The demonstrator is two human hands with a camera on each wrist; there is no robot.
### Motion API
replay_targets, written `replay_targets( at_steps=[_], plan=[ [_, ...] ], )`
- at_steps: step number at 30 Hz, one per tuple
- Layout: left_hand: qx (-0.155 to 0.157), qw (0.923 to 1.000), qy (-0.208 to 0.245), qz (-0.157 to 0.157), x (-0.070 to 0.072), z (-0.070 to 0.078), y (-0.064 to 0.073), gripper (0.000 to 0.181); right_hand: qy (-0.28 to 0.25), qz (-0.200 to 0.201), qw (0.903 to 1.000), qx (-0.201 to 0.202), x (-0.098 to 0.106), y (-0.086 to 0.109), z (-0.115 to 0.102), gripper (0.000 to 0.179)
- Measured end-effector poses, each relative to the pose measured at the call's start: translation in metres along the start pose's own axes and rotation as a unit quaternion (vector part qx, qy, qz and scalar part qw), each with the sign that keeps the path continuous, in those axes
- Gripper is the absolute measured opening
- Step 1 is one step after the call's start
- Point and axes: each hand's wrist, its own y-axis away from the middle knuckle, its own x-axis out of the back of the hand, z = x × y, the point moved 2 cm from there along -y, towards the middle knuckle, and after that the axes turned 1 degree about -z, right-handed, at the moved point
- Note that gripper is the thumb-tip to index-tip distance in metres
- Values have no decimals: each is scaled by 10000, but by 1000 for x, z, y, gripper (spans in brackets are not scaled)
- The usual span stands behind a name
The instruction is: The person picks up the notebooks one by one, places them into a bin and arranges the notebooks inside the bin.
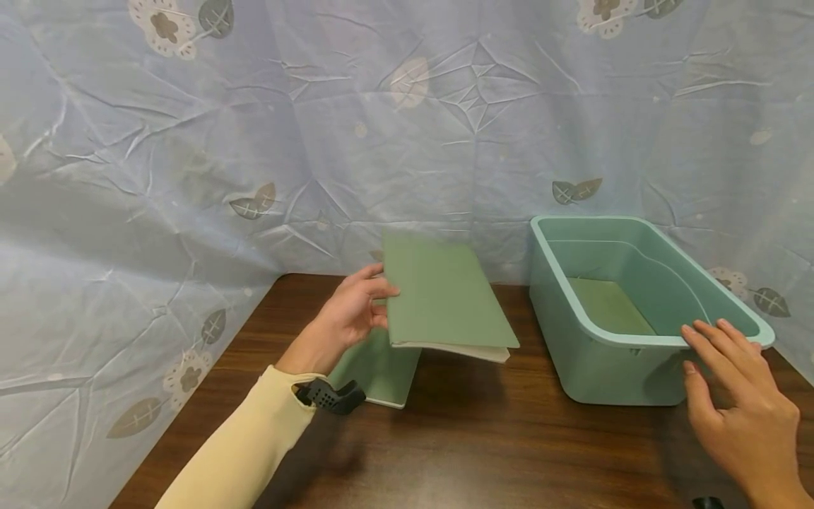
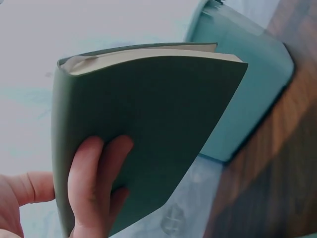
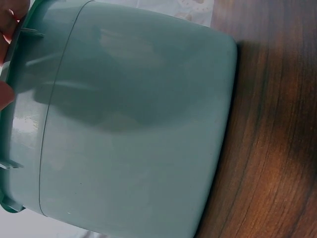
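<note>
My left hand (image 1: pixel 356 307) grips a green notebook (image 1: pixel 445 293) by its spine edge, thumb on one cover and fingers on the other, and holds it above the table. In the left wrist view the notebook's white pages (image 2: pixel 158 53) show between slightly parted covers. Below it a second green notebook (image 1: pixel 381 371) lies on the table, partly hidden by the hand and the held one. My right hand (image 1: pixel 740 403) rests on the near rim of a teal plastic bin (image 1: pixel 626 371), its fingers extended over the edge. A flat green item (image 1: pixel 607 304), seemingly another notebook, lies on the bin's floor.
The dark wood table (image 1: pixel 477 452) runs up to a floral fabric curtain (image 1: pixel 413 141) at the back and left. The bin stands at the right, its back end close to the curtain. A black strap (image 1: pixel 327 396) circles the left wrist.
</note>
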Motion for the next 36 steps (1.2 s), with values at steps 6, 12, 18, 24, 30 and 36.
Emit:
replay_targets(
  at_steps=[6, 12, 18, 24, 30, 36],
  plan=[
    [-167, 9994, 281, 113, -13, 21, -3, 86, 107, -219, 9997, -45, 2, 1, 2, 41],
    [-328, 9984, 462, 7, -25, 40, -5, 84, 184, -359, 9991, -118, 1, 2, 4, 42],
    [-507, 9970, 566, -128, -42, 58, -6, 80, 103, -145, 9998, -9, 0, 0, 1, 41],
    [-649, 9965, 511, -151, -59, 76, -8, 78, 67, -39, 10000, -15, 1, 0, -1, 40],
    [-814, 9942, 670, -195, -69, 90, -9, 58, 64, -12, 10000, 4, 1, 0, -2, 40],
    [-916, 9922, 832, -146, -72, 96, -11, 53, 40, 9, 10000, 38, 1, -1, -3, 40]
  ],
)
